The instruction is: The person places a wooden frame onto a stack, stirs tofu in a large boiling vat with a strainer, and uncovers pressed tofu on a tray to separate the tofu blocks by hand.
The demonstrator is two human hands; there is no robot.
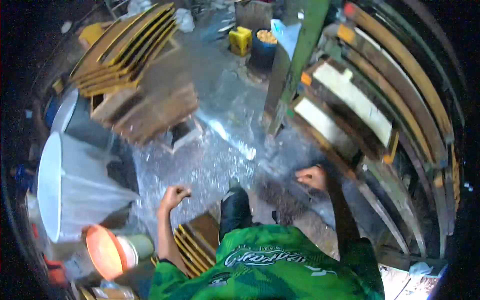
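Observation:
My left hand [176,196] hangs over the wet floor, its fingers loosely curled with nothing visible in them. Below that forearm lie yellow-edged wooden trays [192,250], partly covered by my arm and green shirt. On the other side, my right hand [312,177] is also curled, thumb near the fingers, and I see no object in it. It is nearest to the wooden rack on the right, where a white-filled tray [320,119] rests; I cannot tell whether it touches the frame.
Yellow-edged trays [125,47] are stacked on wooden boxes [155,112] at the upper left. A cloth-draped round tub [52,187] and an orange basin [106,251] stand at left. A green post [305,55] rises near a dark bucket [263,50] and yellow container [240,41].

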